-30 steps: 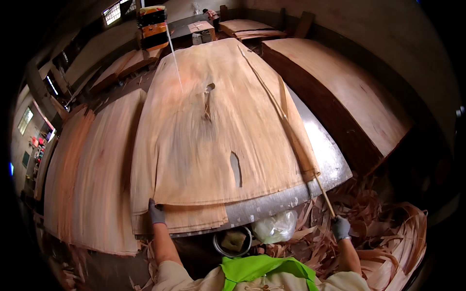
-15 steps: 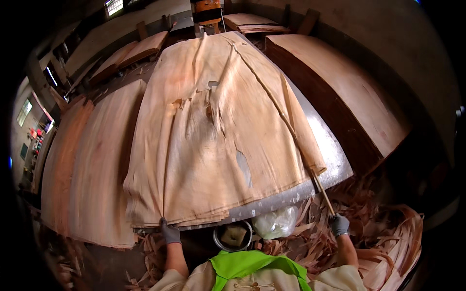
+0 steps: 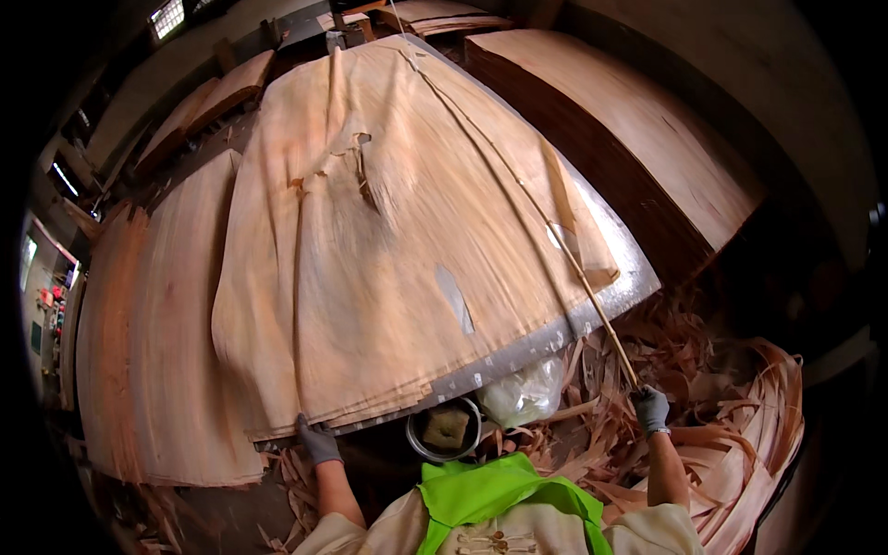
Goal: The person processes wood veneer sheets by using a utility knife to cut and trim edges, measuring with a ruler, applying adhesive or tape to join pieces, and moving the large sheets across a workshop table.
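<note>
A large, thin wood veneer sheet [image 3: 388, 268] lies rumpled over a grey metal-topped table, with lengthwise folds and a few torn holes. My left hand [image 3: 319, 441], in a grey glove, is closed on its near left edge, the fingertips partly hidden there. In my right hand [image 3: 650, 407], also gloved, is the near end of a long thin bamboo stick [image 3: 601, 310]. The stick slants away over the right part of the sheet toward its far end, casting a shadow beside it. The sheet's right edge curls up near the table's right corner.
Veneer stacks stand left [image 3: 185, 324] and right [image 3: 638, 129] of the metal tabletop [image 3: 624, 277]. Below its near edge sit a round bucket [image 3: 444, 430] holding a brownish block and a clear plastic bag [image 3: 524, 393]. Veneer scraps [image 3: 731, 453] heap up at the right.
The stick, previously mostly covered by the sheet's right fold, now shows along its length above the sheet. My right hand has moved slightly up; my left stays at the edge. The view has shifted.
</note>
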The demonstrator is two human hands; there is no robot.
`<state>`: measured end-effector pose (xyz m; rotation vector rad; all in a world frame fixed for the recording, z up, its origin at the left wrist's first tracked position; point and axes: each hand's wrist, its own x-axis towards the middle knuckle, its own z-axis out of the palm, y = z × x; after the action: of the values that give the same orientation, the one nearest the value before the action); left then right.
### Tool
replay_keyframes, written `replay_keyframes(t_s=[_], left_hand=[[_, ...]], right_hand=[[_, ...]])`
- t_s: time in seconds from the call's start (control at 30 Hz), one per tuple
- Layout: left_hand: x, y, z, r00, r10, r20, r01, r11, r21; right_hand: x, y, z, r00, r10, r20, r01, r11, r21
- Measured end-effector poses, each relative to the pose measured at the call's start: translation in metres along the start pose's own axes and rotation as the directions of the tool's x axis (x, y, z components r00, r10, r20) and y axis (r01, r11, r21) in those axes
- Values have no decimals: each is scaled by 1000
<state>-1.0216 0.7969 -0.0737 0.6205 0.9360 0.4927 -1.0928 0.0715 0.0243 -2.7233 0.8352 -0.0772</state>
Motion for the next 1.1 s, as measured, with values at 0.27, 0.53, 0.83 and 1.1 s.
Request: replay_keyframes(t_s=[0.27,0.53,0.83,1.1], left_hand=[[-8,4,25,978,177,-113,-157,974,166],[-15,-4,49,733,651,-200,-374,631,680],[-183,-259,223,456,630,629,-668,-225,709],[-261,-463,388,147,242,959,-883,-406,237]], right_hand=[[-5,20,-11,995,-20,99,-4,972,236],[-5,57,-39,988,-81,133,23,921,390],[-21,196,-44,990,-89,110,62,971,230],[-16,265,-78,986,-68,155,20,955,295]])
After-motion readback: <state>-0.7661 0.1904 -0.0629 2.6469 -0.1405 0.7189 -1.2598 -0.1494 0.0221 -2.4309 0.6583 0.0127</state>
